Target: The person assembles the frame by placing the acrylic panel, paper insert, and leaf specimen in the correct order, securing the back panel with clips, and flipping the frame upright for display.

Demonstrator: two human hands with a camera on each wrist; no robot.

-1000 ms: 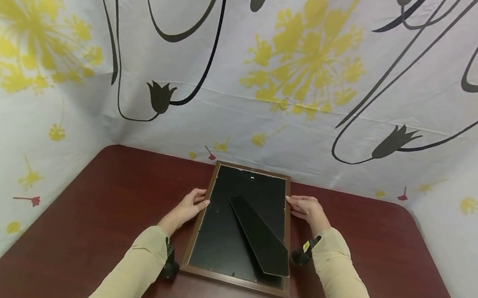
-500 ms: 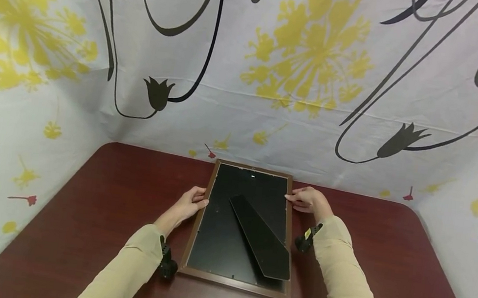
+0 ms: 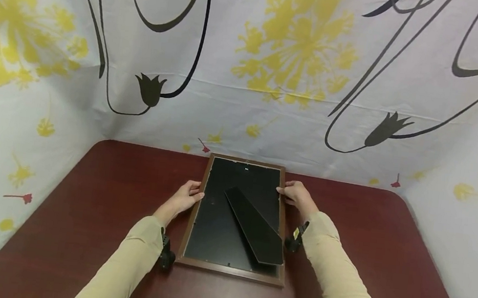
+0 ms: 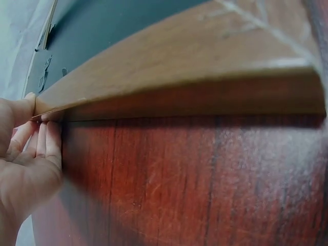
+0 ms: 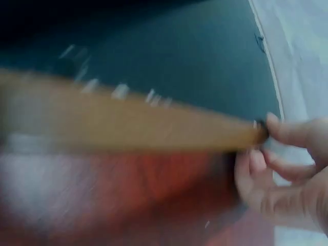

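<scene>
A brown-edged picture frame [image 3: 230, 269] lies back side up, its black backing [image 3: 213, 215] showing. A black easel stand [image 3: 256, 227] slants across the backing toward the near right corner. My left hand [image 3: 182, 199] grips the frame's left side, with the thumb on the top face and the fingers at the outer edge, as the left wrist view [image 4: 31, 159] also has it. On the opposite side my right hand [image 3: 299, 198] pinches the frame's edge, thumb over the rim, fingers below. The frame's front is hidden, and the right wrist view is blurred.
The frame is on a dark red wooden table [image 3: 94, 211] with rounded far corners. White cloth [image 3: 170, 131] printed with yellow and grey flowers hangs behind and at both sides. A black wrist camera [image 3: 166, 254] sits below the left cuff.
The head view has shifted slightly. My right thumb now reaches a little further over the frame's edge. My left hand keeps its hold.
</scene>
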